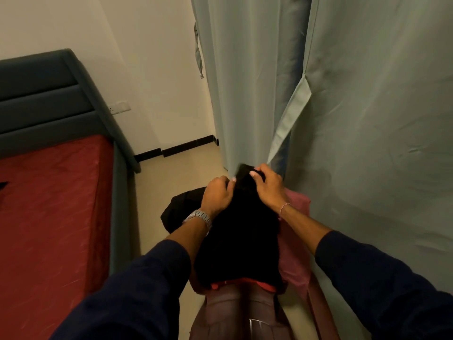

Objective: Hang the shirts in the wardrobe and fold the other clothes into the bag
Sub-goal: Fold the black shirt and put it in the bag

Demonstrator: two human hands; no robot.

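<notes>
A black garment (237, 241) lies lengthwise in front of me over a pile of clothes. My left hand (218, 195) presses down on its far left part, fingers curled on the cloth. My right hand (266, 186) grips its far end, which is bunched up near the curtain. Under it show a pink cloth (295, 256), a strip of red cloth (245, 283) and a brownish garment (232, 312). Another dark piece (176, 209) sticks out at the left; whether it is a bag or clothing I cannot tell. No wardrobe is in sight.
A bed with a red sheet (49, 217) and a dark grey-blue padded frame (41, 101) fills the left. Pale grey-green curtains (355, 106) hang at the right, reaching the floor. A narrow strip of beige floor (171, 173) runs between bed and curtains.
</notes>
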